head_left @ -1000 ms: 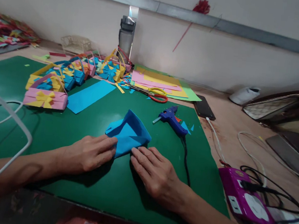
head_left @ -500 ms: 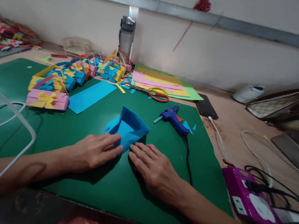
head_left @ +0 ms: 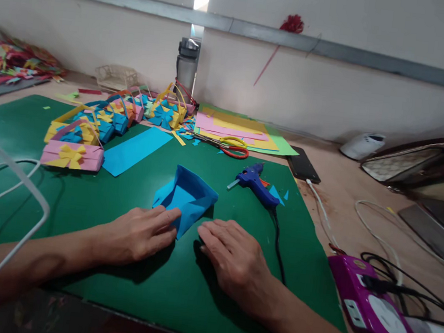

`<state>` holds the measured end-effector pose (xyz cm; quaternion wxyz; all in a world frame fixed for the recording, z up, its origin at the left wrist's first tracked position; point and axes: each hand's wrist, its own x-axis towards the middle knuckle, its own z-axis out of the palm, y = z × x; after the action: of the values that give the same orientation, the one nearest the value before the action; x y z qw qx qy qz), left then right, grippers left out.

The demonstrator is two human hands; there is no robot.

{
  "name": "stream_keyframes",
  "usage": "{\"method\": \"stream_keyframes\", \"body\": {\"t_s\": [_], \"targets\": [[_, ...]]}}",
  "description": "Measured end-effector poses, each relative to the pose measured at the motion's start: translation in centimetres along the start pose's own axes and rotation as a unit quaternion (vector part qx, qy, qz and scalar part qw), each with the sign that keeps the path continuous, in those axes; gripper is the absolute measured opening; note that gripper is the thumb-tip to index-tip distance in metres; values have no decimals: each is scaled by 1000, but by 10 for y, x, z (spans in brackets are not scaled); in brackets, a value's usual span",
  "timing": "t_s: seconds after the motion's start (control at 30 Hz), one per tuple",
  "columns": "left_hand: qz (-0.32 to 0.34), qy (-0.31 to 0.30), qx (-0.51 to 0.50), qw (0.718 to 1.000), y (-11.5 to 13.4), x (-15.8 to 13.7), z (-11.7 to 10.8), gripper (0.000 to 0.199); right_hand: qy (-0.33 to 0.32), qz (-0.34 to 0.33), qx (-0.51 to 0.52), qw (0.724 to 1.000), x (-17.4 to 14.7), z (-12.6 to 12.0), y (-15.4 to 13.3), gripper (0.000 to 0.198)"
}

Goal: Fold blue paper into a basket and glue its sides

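Note:
A folded blue paper box sits on the green mat, its flaps raised around a hollow middle. My left hand grips its near left edge, fingers over the paper and the thumb at the near corner. My right hand rests just right of the box, apart from it, with fingers stretched out side by side and nothing in them. Beyond the right hand lies a blue glue gun with a glue stick poking from its back. A flat blue paper strip lies behind the box to the left.
Small paper baskets with bows stand at the back left. Scissors lie by stacked coloured paper, near a black phone. A purple power strip with cables is at right. A white cable loops over the left forearm.
My right hand has drawn slightly away from the box, opening a gap between them. My left hand keeps its hold on the paper. The whole view has shifted slightly downward.

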<state>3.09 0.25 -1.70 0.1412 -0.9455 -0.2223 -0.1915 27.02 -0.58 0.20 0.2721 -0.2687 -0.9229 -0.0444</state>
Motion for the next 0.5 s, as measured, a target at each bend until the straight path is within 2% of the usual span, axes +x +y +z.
{"method": "stream_keyframes", "body": {"t_s": [0.1, 0.2, 0.33, 0.5], "targets": [[13, 11, -11, 1000, -1, -2, -1, 22, 14, 35, 23, 999, 5, -10, -3, 17], [20, 14, -24, 999, -1, -3, -4, 23, -11, 44, 7, 999, 6, -13, -3, 22], [21, 17, -40, 999, -2, -2, -7, 24, -29, 0, -34, 999, 2, -4, 0, 32], [11, 7, -42, 999, -1, -2, -7, 27, -63, -39, -71, 995, -5, 4, -2, 34]]}}
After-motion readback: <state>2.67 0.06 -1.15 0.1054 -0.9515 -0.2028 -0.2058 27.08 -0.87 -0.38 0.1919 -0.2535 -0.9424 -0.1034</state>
